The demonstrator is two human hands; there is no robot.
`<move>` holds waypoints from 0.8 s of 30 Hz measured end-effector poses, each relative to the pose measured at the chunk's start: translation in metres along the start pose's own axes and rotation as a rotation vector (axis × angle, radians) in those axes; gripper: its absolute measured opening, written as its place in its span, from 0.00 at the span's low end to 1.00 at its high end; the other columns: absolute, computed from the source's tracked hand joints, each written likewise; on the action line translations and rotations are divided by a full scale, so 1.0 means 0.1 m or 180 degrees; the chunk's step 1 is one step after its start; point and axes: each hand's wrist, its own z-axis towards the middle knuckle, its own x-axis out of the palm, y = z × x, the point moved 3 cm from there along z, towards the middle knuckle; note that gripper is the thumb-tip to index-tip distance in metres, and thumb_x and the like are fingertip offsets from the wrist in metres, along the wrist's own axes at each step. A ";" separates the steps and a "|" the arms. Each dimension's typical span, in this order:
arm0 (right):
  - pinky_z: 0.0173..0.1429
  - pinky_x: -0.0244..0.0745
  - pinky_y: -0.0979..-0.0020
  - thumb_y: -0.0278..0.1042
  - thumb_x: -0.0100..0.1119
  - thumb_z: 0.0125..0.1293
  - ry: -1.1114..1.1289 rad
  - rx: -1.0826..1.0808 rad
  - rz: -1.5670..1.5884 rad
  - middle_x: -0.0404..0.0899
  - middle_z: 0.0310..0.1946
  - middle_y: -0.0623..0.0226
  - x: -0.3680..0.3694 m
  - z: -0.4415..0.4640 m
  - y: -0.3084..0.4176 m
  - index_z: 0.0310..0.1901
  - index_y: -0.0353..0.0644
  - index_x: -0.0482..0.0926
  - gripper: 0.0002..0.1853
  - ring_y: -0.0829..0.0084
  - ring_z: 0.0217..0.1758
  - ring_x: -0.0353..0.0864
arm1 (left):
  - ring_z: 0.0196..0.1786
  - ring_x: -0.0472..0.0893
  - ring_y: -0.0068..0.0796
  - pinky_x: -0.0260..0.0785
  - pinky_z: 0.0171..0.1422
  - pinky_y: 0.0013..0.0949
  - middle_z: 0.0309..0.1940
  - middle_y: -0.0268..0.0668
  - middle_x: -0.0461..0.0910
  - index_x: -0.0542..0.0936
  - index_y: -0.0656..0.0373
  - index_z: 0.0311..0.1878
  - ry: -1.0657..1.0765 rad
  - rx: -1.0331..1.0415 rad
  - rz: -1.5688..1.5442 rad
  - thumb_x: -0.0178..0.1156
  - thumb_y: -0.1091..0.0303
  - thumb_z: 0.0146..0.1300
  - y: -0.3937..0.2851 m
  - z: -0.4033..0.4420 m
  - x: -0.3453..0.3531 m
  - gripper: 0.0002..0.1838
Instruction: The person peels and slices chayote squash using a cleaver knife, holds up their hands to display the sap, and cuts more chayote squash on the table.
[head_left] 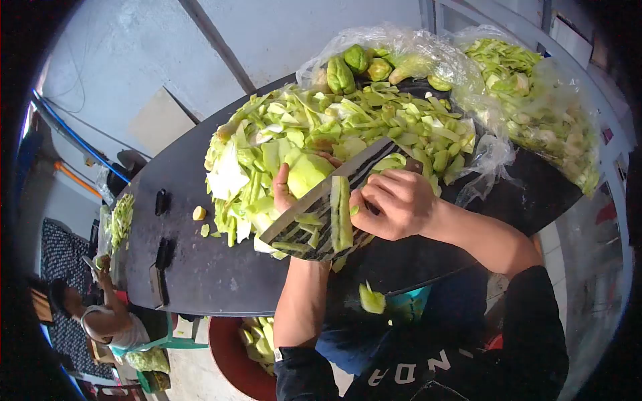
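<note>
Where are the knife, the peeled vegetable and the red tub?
Knife (324, 203): head view, broad striped blade, near its middle.
Peeled vegetable (309, 174): head view, pale green side facing the camera.
Red tub (229, 355): head view, inner wall, left of the pale pieces.

Table (200, 267): black. Relative to table: cut pieces (401, 120) on it, light green; bucket (231, 354) below it, dark red; cleaver blade (321, 207) above it, dark-and-grey striped.

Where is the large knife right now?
At the centre of the head view, the large knife is in the right hand, its blade slanting before the pale green vegetable in the left hand.
</note>
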 end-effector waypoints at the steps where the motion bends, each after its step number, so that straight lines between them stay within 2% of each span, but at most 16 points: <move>1: 0.24 0.73 0.74 0.34 0.58 0.54 -0.0001 -0.0002 0.0050 0.69 0.19 0.75 0.00 0.00 -0.02 0.30 0.47 0.73 0.05 0.77 0.22 0.77 | 0.52 0.78 0.41 0.71 0.60 0.42 0.45 0.45 0.79 0.74 0.64 0.52 -0.0002 0.0001 -0.0003 0.51 0.52 0.66 -0.01 0.00 0.02 0.24; 3: 0.23 0.75 0.70 0.33 0.59 0.54 0.0420 0.0548 0.0012 0.70 0.19 0.74 0.11 -0.08 -0.22 0.31 0.47 0.74 0.04 0.74 0.21 0.78 | 0.55 0.77 0.41 0.67 0.65 0.45 0.50 0.44 0.79 0.74 0.63 0.54 -0.0262 0.0247 0.0415 0.51 0.52 0.66 -0.05 -0.02 0.02 0.24; 4: 0.22 0.76 0.68 0.32 0.59 0.55 0.0497 0.0799 -0.0005 0.71 0.19 0.72 0.15 -0.09 -0.34 0.30 0.47 0.74 0.04 0.72 0.21 0.79 | 0.58 0.77 0.42 0.63 0.69 0.46 0.54 0.43 0.78 0.73 0.61 0.58 -0.0614 0.0522 0.0456 0.51 0.53 0.67 -0.06 -0.01 0.08 0.24; 5: 0.22 0.76 0.68 0.32 0.59 0.55 0.0477 0.0785 -0.0040 0.71 0.19 0.72 0.14 -0.12 -0.38 0.30 0.47 0.74 0.04 0.72 0.21 0.79 | 0.60 0.76 0.42 0.61 0.72 0.47 0.56 0.42 0.78 0.74 0.59 0.60 -0.0715 0.0496 0.0396 0.50 0.53 0.67 -0.05 -0.03 0.15 0.24; 8: 0.22 0.74 0.69 0.31 0.59 0.54 0.0178 0.0661 0.0144 0.70 0.19 0.73 0.06 -0.14 -0.35 0.31 0.47 0.75 0.03 0.72 0.20 0.77 | 0.57 0.78 0.43 0.66 0.68 0.46 0.53 0.44 0.79 0.74 0.59 0.60 -0.0500 0.0568 0.0398 0.50 0.53 0.67 -0.07 -0.02 0.10 0.24; 9: 0.22 0.74 0.69 0.31 0.59 0.54 0.0190 0.0668 0.0161 0.70 0.19 0.73 0.00 -0.12 -0.30 0.31 0.47 0.75 0.03 0.72 0.20 0.77 | 0.55 0.79 0.43 0.69 0.65 0.46 0.52 0.45 0.80 0.74 0.60 0.60 -0.0331 0.0358 0.0400 0.50 0.54 0.67 -0.08 -0.02 0.05 0.24; 11: 0.22 0.74 0.70 0.31 0.58 0.54 0.0257 0.0260 0.0349 0.69 0.19 0.74 -0.11 -0.02 -0.16 0.30 0.46 0.74 0.03 0.73 0.20 0.77 | 0.49 0.81 0.44 0.75 0.56 0.46 0.49 0.48 0.80 0.73 0.61 0.60 0.0120 0.0016 0.0146 0.50 0.54 0.67 -0.07 0.00 0.04 0.25; 13: 0.21 0.73 0.71 0.32 0.58 0.54 -0.0039 0.0192 0.0345 0.69 0.19 0.74 -0.07 -0.02 -0.14 0.30 0.46 0.73 0.04 0.73 0.20 0.77 | 0.51 0.80 0.43 0.73 0.59 0.46 0.49 0.48 0.80 0.73 0.62 0.60 0.0375 -0.0006 0.0340 0.50 0.54 0.67 -0.10 0.02 0.05 0.25; 15: 0.21 0.74 0.70 0.32 0.59 0.55 0.0114 0.0435 0.0336 0.71 0.19 0.72 0.01 -0.10 -0.24 0.32 0.45 0.73 0.05 0.71 0.21 0.79 | 0.53 0.80 0.42 0.71 0.62 0.46 0.50 0.47 0.80 0.73 0.61 0.60 -0.0142 0.0418 0.0802 0.51 0.54 0.67 -0.07 0.01 0.10 0.25; 16: 0.21 0.76 0.68 0.33 0.59 0.56 0.0567 0.0849 0.0156 0.73 0.20 0.70 0.08 -0.13 -0.35 0.34 0.45 0.73 0.06 0.69 0.22 0.81 | 0.56 0.78 0.42 0.69 0.65 0.46 0.53 0.45 0.79 0.73 0.60 0.61 -0.0286 0.0464 0.0613 0.52 0.54 0.66 -0.08 0.01 0.10 0.25; 17: 0.23 0.78 0.66 0.32 0.58 0.58 0.0643 0.1005 -0.0092 0.74 0.21 0.69 0.19 -0.21 -0.46 0.35 0.45 0.73 0.06 0.68 0.23 0.82 | 0.58 0.77 0.41 0.68 0.66 0.46 0.55 0.43 0.78 0.73 0.59 0.61 -0.0240 0.0425 0.0644 0.52 0.54 0.66 -0.09 -0.01 0.11 0.25; 19: 0.25 0.75 0.65 0.23 0.59 0.51 0.0497 0.1090 -0.0036 0.73 0.21 0.68 0.18 -0.26 -0.51 0.33 0.42 0.74 0.07 0.64 0.21 0.78 | 0.59 0.77 0.45 0.65 0.69 0.49 0.54 0.46 0.79 0.75 0.61 0.59 -0.0286 0.0398 0.0596 0.50 0.53 0.68 -0.05 -0.06 0.22 0.24; 20: 0.25 0.75 0.65 0.23 0.59 0.51 0.0508 0.1080 -0.0043 0.73 0.21 0.68 0.14 -0.25 -0.47 0.33 0.42 0.74 0.07 0.64 0.21 0.78 | 0.59 0.77 0.45 0.65 0.69 0.49 0.54 0.46 0.79 0.75 0.61 0.59 -0.0283 0.0398 0.0581 0.50 0.53 0.68 -0.05 -0.05 0.21 0.24; 22: 0.25 0.77 0.65 0.30 0.57 0.56 0.0401 0.0868 0.0218 0.73 0.20 0.69 0.04 -0.20 -0.38 0.34 0.45 0.74 0.05 0.68 0.23 0.81 | 0.59 0.77 0.41 0.67 0.67 0.47 0.55 0.44 0.78 0.74 0.59 0.60 -0.0074 0.0239 0.0655 0.52 0.54 0.66 -0.03 -0.03 0.15 0.24; 24: 0.24 0.76 0.65 0.30 0.57 0.56 0.0275 0.0650 0.0394 0.72 0.20 0.69 -0.02 -0.13 -0.31 0.34 0.45 0.74 0.04 0.68 0.22 0.80 | 0.59 0.77 0.41 0.67 0.67 0.47 0.55 0.44 0.78 0.74 0.59 0.60 0.0131 0.0053 0.0709 0.52 0.54 0.66 -0.08 -0.01 0.00 0.24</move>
